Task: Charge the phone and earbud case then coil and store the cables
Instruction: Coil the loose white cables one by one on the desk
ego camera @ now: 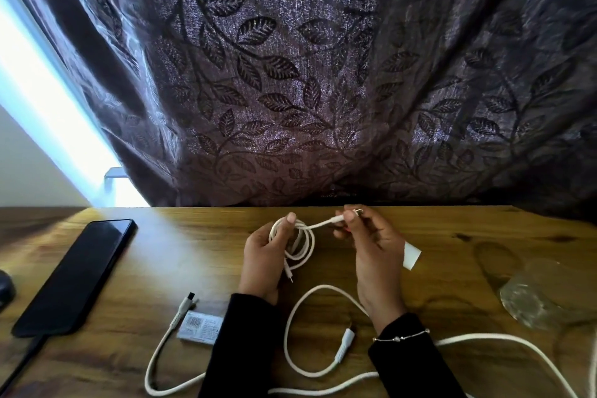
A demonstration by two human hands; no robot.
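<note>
My left hand [263, 263] grips a small coil of thin white cable [298, 245] above the middle of the wooden table [181, 255]. My right hand [371, 245] pinches that cable's free plug end, just right of the coil. A thicker white cable [310, 362] lies loose along the table's front, both its plugs free. The black phone [77, 275] lies face up at the left with a dark cable at its near end. A small white box [200, 328] rests near my left sleeve; I cannot tell what it is.
A white charger block [412, 255] shows behind my right hand. A clear glass [533, 297] lies on its side at the right. A dark leaf-patterned curtain [323, 90] hangs along the table's far edge. A dark round object [5, 287] peeks in at the left edge.
</note>
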